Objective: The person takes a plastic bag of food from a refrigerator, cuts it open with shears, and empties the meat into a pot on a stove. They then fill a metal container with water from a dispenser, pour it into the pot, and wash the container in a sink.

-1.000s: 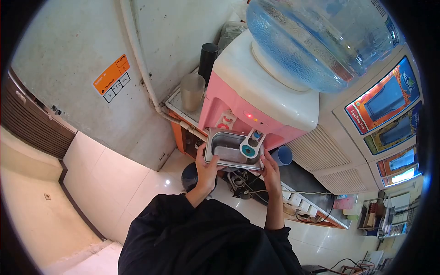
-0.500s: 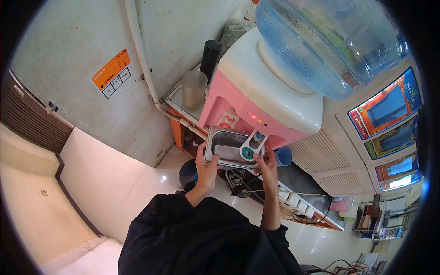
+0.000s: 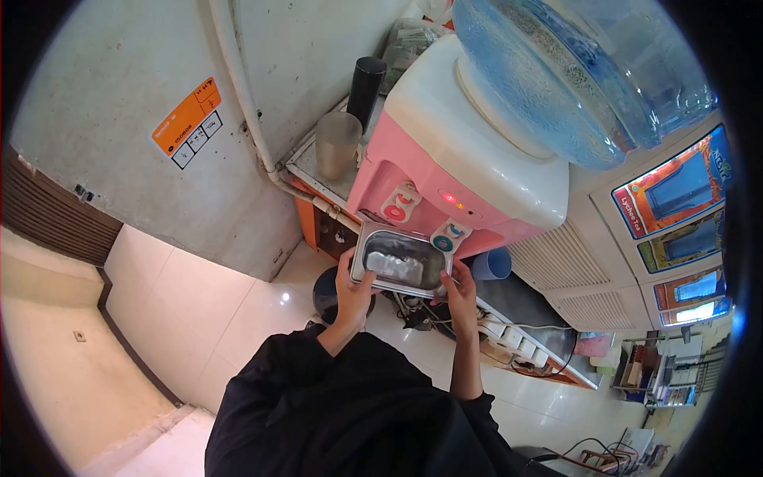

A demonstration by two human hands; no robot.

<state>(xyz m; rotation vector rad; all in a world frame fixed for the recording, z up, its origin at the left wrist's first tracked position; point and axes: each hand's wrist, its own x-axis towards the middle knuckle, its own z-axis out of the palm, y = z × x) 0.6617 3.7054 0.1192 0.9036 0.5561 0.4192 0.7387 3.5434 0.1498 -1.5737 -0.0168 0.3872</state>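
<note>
A rectangular stainless steel pan (image 3: 401,288) is held level in front of the pink and white water dispenser (image 3: 445,151). My left hand (image 3: 352,296) grips its left side, thumb on the rim. My right hand (image 3: 460,294) is closed around the right corner, thumb likewise on the rim. Bright rippled reflections inside the pan look like a shallow layer of water. Just above the pan's far right corner sits the green-marked tap lever (image 3: 450,236). The red-marked tap lever (image 3: 400,202) is farther left, and neither hand touches it.
A large blue water bottle (image 3: 572,79) tops the dispenser. On the counter at left stand a clear cup (image 3: 337,145) and a black cylinder (image 3: 367,89). A blue cup (image 3: 493,263) is at right, above a power strip (image 3: 513,340) with cords. A pipe (image 3: 238,95) runs along the wall.
The green-marked lever stuck out over the pan by my right thumb; now it is back against the dispenser. Both hands have drawn the pan slightly down and left, away from the lever.
</note>
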